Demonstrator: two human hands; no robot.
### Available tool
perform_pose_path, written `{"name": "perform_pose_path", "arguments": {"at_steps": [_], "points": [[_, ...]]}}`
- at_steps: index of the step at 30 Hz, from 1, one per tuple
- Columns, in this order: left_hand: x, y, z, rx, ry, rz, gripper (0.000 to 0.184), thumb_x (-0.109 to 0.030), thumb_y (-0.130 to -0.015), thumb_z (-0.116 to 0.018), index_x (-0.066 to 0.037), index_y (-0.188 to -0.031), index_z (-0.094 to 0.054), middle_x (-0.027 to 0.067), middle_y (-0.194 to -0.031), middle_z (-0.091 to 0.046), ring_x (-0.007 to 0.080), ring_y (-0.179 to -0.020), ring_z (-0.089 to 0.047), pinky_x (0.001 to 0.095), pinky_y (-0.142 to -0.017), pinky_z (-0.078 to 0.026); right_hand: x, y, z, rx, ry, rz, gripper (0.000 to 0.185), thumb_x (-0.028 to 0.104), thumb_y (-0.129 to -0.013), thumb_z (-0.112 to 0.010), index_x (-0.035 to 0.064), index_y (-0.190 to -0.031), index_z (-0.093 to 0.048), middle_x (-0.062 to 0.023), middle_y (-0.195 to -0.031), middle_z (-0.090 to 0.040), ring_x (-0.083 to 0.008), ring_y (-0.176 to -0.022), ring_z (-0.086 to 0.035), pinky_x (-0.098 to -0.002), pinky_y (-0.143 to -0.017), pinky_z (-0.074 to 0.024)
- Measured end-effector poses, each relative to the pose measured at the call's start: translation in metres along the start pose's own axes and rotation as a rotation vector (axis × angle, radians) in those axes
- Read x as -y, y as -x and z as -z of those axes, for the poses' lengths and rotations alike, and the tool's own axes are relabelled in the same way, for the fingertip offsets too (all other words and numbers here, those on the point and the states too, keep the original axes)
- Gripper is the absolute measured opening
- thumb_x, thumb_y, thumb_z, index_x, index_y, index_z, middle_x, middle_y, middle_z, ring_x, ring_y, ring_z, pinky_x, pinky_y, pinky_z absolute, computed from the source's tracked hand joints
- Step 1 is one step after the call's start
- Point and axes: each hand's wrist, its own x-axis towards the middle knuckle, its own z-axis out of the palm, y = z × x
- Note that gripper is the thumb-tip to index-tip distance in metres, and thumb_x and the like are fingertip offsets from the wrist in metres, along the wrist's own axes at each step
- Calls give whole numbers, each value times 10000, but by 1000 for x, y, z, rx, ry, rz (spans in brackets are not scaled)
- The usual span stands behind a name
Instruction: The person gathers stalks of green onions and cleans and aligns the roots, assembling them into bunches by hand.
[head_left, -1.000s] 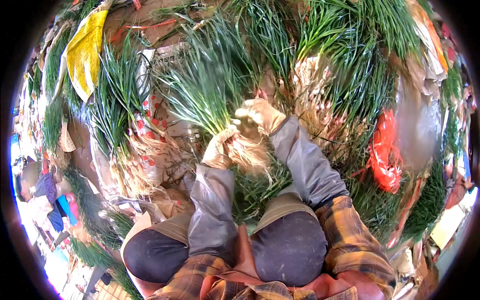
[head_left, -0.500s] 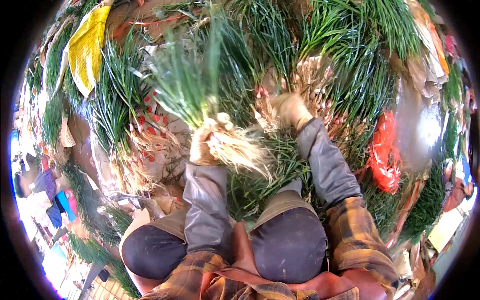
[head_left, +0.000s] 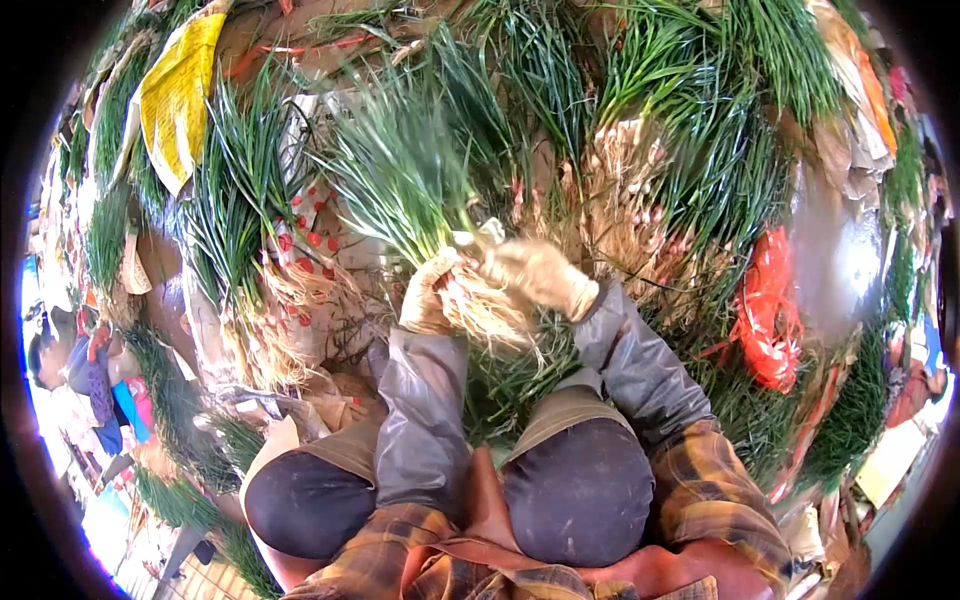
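My gloved left hand (head_left: 430, 292) is closed round a bunch of scallions (head_left: 405, 190) near the bulbs. The green leaves fan up and to the left, somewhat blurred. Their pale roots (head_left: 487, 308) hang out to the right of the fist. My gloved right hand (head_left: 540, 275) is against the bulb end of this bunch, its fingers curled onto scallions there; the fingertips are partly hidden. Just beyond the right hand lie more scallions (head_left: 625, 165), roots toward me.
Another pile of scallions (head_left: 235, 190) lies to the left beside a red-dotted sheet (head_left: 318, 232). A yellow woven sack (head_left: 180, 100) is at upper left, and a red plastic bag (head_left: 770, 310) at right. Loose green leaves (head_left: 510, 385) cover the ground before my knees. People (head_left: 95, 370) show at far left.
My right hand has come from the scallion pile on the right to the bunch in my left hand. The left hand and its bunch have shifted slightly right.
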Motion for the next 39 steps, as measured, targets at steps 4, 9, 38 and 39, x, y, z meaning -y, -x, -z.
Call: {"name": "perform_pose_path", "arguments": {"at_steps": [4, 9, 38, 39], "points": [[7, 7, -24, 13, 89, -42, 226, -223, -803, -605, -44, -935, -559, 127, -933, -593, 275, -911, -580, 407, -842, -480, 13, -8, 18, 35, -192, -136, 408, 361, -950, -423, 33, -1177, -506, -74, -915, -646, -181, -889, -613, -292, -710, -521], [10, 22, -45, 141, 207, -15, 256, -269, -794, -599, -105, -979, -534, 70, -959, -545, 249, -920, -515, 374, -846, -439, -26, -73, -26, -42, -1119, -140, 237, 142, -911, -527, -1, -1098, -561, -89, -823, -641, -106, -541, -549, -186, -449, -462], [-24, -4, -14, -136, -216, -137, 413, -86, -821, -599, 28, -1198, -476, 160, -964, -630, 248, -840, -625, 331, -722, -542, 4, -29, 13, -340, 653, -403, 385, 404, -902, -454, 54, -961, -604, -152, -859, -641, -240, -802, -631, -340, -679, -508], [-16, -2, -20, -161, -82, -76, 442, -88, -816, -607, 18, -1221, -465, 168, -1015, -625, 297, -887, -622, 397, -757, -536, 7, -38, 25, -383, 622, -470, 435, 442, -902, -444, 37, -965, -592, -171, -884, -643, -262, -829, -633, -362, -725, -498]]}}
